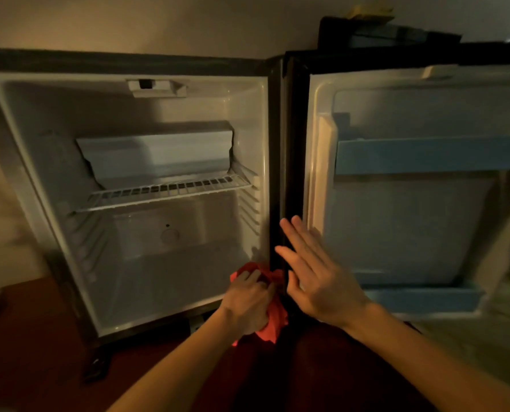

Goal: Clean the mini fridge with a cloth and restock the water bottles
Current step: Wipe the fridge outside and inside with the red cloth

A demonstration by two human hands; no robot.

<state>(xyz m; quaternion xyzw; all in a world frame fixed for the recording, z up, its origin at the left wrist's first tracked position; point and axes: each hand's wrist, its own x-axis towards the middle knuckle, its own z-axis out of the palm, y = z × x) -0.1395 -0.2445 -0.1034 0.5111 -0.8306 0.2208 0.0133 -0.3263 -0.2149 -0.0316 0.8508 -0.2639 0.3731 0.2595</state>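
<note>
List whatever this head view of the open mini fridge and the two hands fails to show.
- Open white fridge door: its right part is cut off by the frame's right edge.
- Crumpled red cloth: mostly hidden under the left hand, whose grip is round it.
- Hinge-side bottom corner: covered by the cloth and the flat right hand.
- Dark object on the fridge top: too dim and blurred to identify.
- Water bottles: none in view.

cloth: soft red fabric | fridge liner: smooth white plastic | shelf: white-coated wire
</note>
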